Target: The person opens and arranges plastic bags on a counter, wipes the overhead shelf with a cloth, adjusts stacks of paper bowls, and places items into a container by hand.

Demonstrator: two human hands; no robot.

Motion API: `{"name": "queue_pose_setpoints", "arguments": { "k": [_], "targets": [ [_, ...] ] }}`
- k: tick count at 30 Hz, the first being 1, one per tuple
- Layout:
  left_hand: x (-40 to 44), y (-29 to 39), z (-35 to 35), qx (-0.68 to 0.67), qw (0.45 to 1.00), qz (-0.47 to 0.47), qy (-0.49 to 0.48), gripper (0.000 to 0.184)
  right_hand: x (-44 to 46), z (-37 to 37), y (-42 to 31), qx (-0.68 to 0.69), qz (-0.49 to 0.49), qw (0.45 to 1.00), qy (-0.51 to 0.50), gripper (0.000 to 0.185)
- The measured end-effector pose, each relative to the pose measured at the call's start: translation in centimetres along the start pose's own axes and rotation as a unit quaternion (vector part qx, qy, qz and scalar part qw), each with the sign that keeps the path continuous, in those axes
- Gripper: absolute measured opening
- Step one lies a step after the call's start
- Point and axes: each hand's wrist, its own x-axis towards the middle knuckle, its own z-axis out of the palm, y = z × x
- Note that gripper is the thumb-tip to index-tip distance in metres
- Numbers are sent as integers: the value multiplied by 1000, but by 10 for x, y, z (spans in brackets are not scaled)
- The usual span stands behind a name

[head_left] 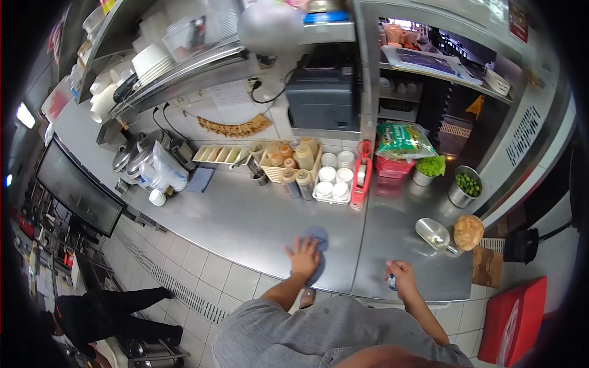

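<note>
On the steel counter (pixel 245 224), a blue-grey cloth (pixel 317 236) lies partly beneath my left hand (pixel 302 256). The fingers of that hand are spread and flat, with the palm side down on or beside the cloth. My right hand (pixel 402 276) is closed at the counter's front edge, to the right of the seam. A small blue-and-white thing (pixel 391 281) shows in its fingers, too small to name. Beyond the right hand lie a metal scoop (pixel 432 233) and a round brownish bundle (pixel 469 232).
At the back are a basket of sauce bottles (pixel 288 161), a rack of white cups (pixel 333 184) and a red tape dispenser (pixel 362 181). A metal pot of green limes (pixel 466 187) stands right. A red bin (pixel 512 322) is below right. Another person (pixel 110 319) stands at lower left.
</note>
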Motion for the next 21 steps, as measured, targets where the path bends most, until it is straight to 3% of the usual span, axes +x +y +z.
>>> {"name": "queue_pose_setpoints", "arguments": {
  "k": [4,6,8,9,11,12,13,14,16,18,20,21],
  "targets": [
    [-1,-162,-12,-27,980,-182,81,33,17,93,-6,36,-11,998,44,9],
    [-7,-247,-16,6,964,-243,105,28,24,132,-9,44,-18,997,61,10],
    [-2,-313,-25,-11,936,-333,109,23,40,165,14,55,-10,998,36,25],
    [8,-331,-29,-14,939,-327,109,23,48,182,25,62,-23,998,16,27],
    [31,-356,-38,-249,868,-421,89,28,63,217,36,53,-22,998,1,27],
    [43,-358,-38,-250,869,-417,87,28,67,231,37,43,-19,999,-18,27],
    [57,-352,-36,-392,840,-375,38,33,71,243,31,41,-9,999,-21,26],
    [72,-344,-33,-523,788,-324,-10,38,76,250,20,41,-11,999,-20,26],
    [98,-296,-84,-791,531,-297,-61,46,80,261,-23,22,-43,998,-39,21],
    [128,-260,-150,-868,370,-315,-107,52,86,266,-81,-4,-105,994,-15,18],
    [143,-234,-236,-897,317,-263,-162,50,96,263,-151,-175,-310,934,25,19],
    [154,-236,-249,-896,362,-223,-128,48,93,267,-195,-227,-348,909,42,22]
  ]
}}
